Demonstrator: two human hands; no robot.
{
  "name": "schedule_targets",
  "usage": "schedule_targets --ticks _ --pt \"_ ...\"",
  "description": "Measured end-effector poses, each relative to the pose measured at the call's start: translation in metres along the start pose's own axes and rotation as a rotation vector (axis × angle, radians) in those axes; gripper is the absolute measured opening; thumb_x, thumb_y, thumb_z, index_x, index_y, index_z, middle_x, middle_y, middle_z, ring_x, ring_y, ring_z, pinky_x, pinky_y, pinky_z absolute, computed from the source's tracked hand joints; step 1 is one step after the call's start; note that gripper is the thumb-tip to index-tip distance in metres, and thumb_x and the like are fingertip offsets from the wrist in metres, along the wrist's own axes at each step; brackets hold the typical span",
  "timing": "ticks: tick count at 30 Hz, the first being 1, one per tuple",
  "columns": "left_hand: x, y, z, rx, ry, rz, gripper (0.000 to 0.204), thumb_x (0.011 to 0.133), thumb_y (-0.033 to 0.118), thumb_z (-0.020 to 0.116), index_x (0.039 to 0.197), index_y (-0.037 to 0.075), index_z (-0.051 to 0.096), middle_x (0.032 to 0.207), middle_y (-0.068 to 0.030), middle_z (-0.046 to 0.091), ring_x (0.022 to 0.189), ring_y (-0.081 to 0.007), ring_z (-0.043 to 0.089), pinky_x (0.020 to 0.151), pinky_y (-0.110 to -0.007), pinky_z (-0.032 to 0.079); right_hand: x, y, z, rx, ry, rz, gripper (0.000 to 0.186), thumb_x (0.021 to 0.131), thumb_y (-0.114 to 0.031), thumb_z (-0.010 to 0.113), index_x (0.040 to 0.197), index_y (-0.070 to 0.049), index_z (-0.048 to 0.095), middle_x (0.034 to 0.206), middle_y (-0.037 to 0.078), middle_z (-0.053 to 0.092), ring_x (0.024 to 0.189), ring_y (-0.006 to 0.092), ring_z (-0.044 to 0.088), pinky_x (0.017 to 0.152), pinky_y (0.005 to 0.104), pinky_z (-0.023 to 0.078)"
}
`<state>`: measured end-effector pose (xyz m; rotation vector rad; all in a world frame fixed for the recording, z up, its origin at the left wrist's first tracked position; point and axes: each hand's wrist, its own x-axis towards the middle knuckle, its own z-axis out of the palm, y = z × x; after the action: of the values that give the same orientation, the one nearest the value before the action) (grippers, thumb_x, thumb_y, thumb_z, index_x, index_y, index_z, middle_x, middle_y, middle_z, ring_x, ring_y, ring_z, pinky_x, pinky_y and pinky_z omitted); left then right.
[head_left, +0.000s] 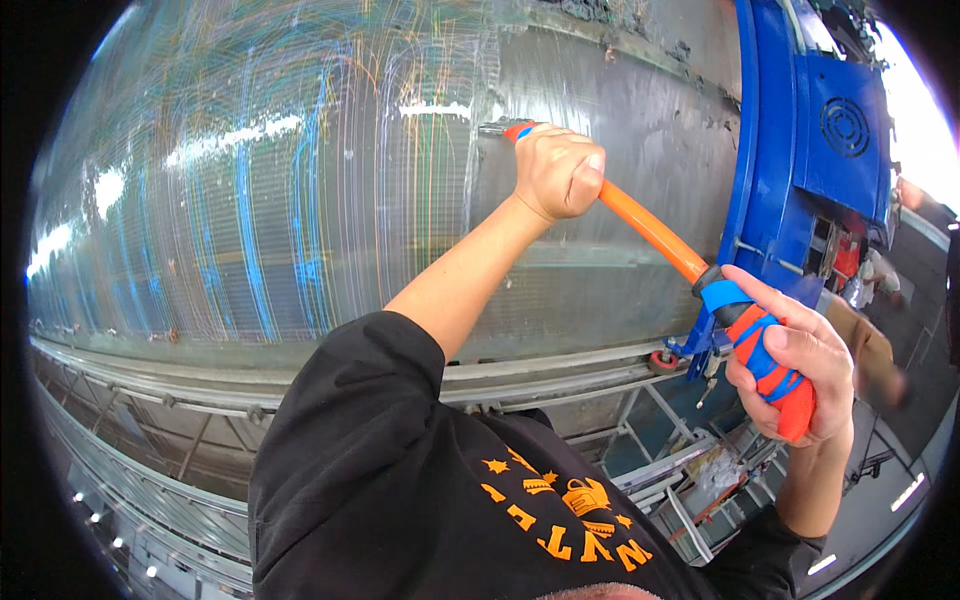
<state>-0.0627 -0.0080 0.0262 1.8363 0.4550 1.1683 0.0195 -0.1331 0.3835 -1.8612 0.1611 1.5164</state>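
Note:
A long-handled scraper (650, 229) with an orange shaft slants across the view, its metal end resting at the line between two differently finished parts of a wide, shiny surface (380, 220). Close behind that metal end, my left hand (560, 172) is closed around the shaft. The black grip at the other end is wrapped in blue and red strips, and my right hand (797, 365) is wrapped around it. Many thin coloured streaks cover the left part of the surface; its right part (650, 130) is plain grey with dark smudges. My left fingers hide part of the scraper's head.
A blue machine frame (770, 130) with a round vent stands along the right of the surface. Metal rails (160, 385) run along its near edge, with railings at lower left. Metal framing (690, 500) and a tan box-like thing (868, 340) lie lower right.

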Motion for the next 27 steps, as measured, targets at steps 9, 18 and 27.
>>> schedule_targets --ticks 9,18,27 --pt "0.081 -0.07 -0.001 0.061 -0.043 0.14 0.036 0.091 0.027 0.053 0.06 0.011 0.06 0.063 -0.0093 0.065 0.06 -0.0357 0.064 0.06 -0.047 0.048 0.051 0.009 -0.006 0.052 -0.102 -0.099 0.066 0.101 -0.026 0.066 0.16 -0.008 0.045 0.087 0.014 0.066 0.051 0.0151 0.057 0.041 0.0272 0.043" --pt "-0.007 0.012 -0.005 -0.012 -0.103 0.075 0.03 0.086 0.026 0.058 0.058 0.017 0.06 0.058 -0.0037 0.059 0.054 -0.0287 0.059 0.059 -0.042 0.044 -0.015 0.041 -0.011 -0.01 -0.007 0.05 0.067 0.097 -0.018 0.068 0.159 -0.003 0.048 0.087 0.016 0.068 0.055 0.0172 0.06 0.05 0.0281 0.048" --pt "0.146 -0.115 -0.002 0.078 -0.003 0.152 0.034 0.093 0.028 0.05 0.066 0.009 0.062 0.065 -0.0131 0.063 0.062 -0.0379 0.063 0.058 -0.046 0.049 0.081 -0.075 0.015 -0.003 -0.016 -0.086 0.061 0.099 -0.031 0.067 0.156 -0.013 0.05 0.083 0.01 0.066 0.045 0.0129 0.054 0.033 0.0249 0.036"
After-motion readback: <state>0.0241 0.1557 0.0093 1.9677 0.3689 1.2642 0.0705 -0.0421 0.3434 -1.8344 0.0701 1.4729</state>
